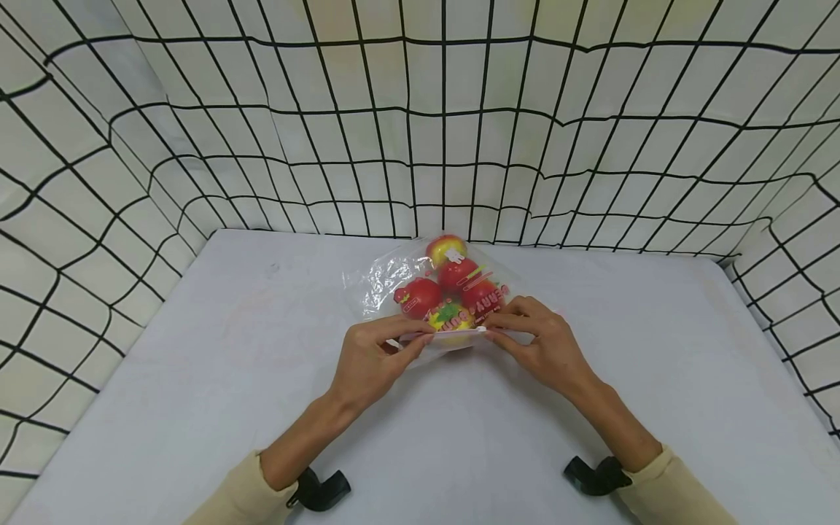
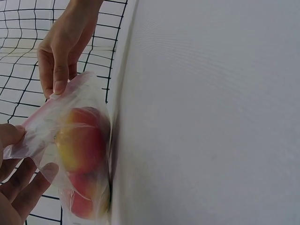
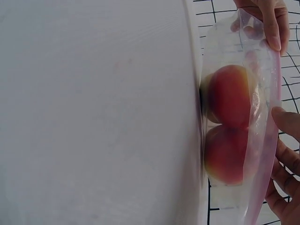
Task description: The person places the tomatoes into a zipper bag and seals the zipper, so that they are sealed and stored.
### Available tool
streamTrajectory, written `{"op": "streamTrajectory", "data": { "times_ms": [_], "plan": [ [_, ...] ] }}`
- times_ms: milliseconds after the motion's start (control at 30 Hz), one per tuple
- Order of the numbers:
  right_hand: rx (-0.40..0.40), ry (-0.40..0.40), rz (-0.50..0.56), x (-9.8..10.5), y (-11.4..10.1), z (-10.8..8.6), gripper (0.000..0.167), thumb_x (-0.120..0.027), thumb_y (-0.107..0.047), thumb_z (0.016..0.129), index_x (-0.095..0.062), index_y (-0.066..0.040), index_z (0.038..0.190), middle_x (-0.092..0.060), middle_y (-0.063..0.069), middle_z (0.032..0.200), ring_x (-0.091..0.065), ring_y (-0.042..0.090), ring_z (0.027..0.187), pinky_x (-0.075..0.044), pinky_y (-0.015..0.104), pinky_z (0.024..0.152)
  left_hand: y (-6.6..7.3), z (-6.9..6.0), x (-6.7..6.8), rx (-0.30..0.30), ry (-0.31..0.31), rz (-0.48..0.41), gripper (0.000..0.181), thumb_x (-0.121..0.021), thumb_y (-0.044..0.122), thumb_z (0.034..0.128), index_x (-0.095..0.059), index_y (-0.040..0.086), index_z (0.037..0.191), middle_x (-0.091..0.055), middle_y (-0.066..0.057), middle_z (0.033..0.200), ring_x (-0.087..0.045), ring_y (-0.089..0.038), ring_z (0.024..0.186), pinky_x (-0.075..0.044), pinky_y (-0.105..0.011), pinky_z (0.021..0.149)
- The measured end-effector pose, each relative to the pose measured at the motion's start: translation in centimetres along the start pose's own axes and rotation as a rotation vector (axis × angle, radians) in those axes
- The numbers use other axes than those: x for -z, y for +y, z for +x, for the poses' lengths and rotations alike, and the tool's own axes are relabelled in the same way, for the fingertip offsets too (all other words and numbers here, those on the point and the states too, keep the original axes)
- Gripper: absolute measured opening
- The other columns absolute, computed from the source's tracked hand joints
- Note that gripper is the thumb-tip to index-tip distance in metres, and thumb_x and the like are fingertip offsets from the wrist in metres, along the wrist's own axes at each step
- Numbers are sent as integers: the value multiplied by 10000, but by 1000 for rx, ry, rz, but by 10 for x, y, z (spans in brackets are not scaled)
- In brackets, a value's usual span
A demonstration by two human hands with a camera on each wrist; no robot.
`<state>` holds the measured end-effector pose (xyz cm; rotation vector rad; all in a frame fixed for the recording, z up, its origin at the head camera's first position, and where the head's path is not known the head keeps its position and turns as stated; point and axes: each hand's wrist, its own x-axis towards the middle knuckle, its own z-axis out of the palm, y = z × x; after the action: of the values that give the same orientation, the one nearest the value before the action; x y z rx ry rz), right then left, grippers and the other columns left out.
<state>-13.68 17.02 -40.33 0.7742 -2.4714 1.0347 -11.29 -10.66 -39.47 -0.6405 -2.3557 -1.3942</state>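
Observation:
A clear zip bag [image 1: 380,281] with red printing lies on the table in the head view, holding several red-and-yellow round fruits [image 1: 420,297]. Its pinkish zip edge [image 3: 274,89] faces the person. My left hand [image 1: 367,361] pinches that edge on the left between thumb and index finger, its other fingers spread beneath the plastic in the left wrist view. On the right, my right hand [image 1: 547,350] pinches the edge at a small white slider [image 1: 482,329]. Only a short stretch of zip separates the hands. Whether the zip is closed cannot be made out.
A white-covered table [image 1: 262,364] spreads around the bag. Black netting [image 1: 443,146] hangs in front of pale walls at the back and both sides. Black wrist devices [image 1: 321,490] sit at both beige sleeves [image 1: 246,496].

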Motion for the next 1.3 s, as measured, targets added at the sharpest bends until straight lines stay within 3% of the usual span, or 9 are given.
{"op": "streamTrajectory", "data": {
  "times_ms": [100, 567, 867, 1300],
  "plan": [
    [-5, -3, 4, 0, 1, -1, 295, -892, -89, 793, -836, -166, 1072, -685, -24, 956, -560, 79, 915, -553, 340, 705, 1, -1, 1, 12, -4, -12, 182, -834, 82, 872, -839, 151, 1040, -822, 1, 1014, -695, -80, 777, -622, -234, 641],
    [-21, -10, 29, 3, 4, -2, 282, -882, -70, 803, -838, -165, 1065, -683, -38, 938, -535, 62, 902, -527, 313, 678, 2, -2, 4, 43, -6, -29, 167, -828, 98, 882, -839, 152, 1040, -822, 4, 1013, -686, -70, 768, -624, -240, 647],
    [2, -4, 36, 4, 8, -3, 277, -883, -58, 797, -838, -169, 1046, -676, -44, 922, -537, 65, 889, -507, 305, 678, 1, -3, 5, 39, -7, -38, 173, -825, 85, 883, -839, 156, 1041, -822, 9, 1008, -700, -71, 765, -622, -244, 641],
    [-45, -19, 11, 9, 14, -4, 277, -879, -78, 809, -837, -162, 1070, -680, -38, 920, -556, 102, 881, -510, 318, 682, -2, -3, 5, 42, -7, -37, 177, -825, 84, 882, -838, 162, 1040, -821, 15, 992, -673, -76, 758, -617, -238, 635]
  ]
}}
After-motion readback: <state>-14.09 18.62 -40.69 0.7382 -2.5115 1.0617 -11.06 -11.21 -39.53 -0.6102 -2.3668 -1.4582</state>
